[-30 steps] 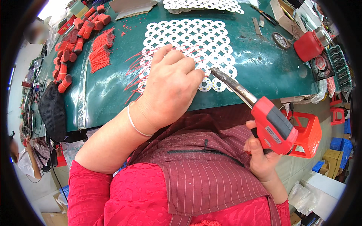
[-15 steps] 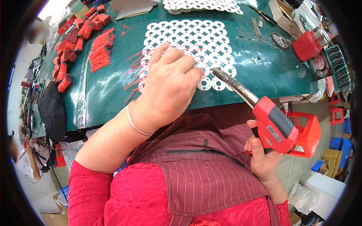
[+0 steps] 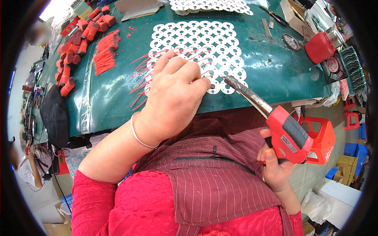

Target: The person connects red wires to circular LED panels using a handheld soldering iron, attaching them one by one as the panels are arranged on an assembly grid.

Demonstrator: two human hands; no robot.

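Observation:
My left hand (image 3: 172, 96) is over the near left part of a panel of white ring-shaped circuit boards (image 3: 193, 31). Its fingers are curled into a pinch, and the fingertips are mostly hidden, so what they hold cannot be made out. Thin red wires (image 3: 139, 81) stick out across the panel on both sides of that hand. In my right hand (image 3: 275, 167) is a red and black soldering gun (image 3: 289, 135), gripped by its handle. The gun's dark, crusted tip points up and left, close above the panel's near right boards, a little right of my left fingers.
Cut red wires (image 3: 105, 53) lie in a pile on the green table (image 3: 271, 70), beside bundled red wires (image 3: 67, 86). More white boards (image 3: 212, 5) are at the far edge. A red container (image 3: 319, 48) and a round metal dish (image 3: 291, 41) stand right. A red stool (image 3: 325, 139) is below.
My left hand has shifted slightly toward me, its fingers still pinched. The soldering gun has moved a little right and toward me, its tip slightly farther along the panel's near edge.

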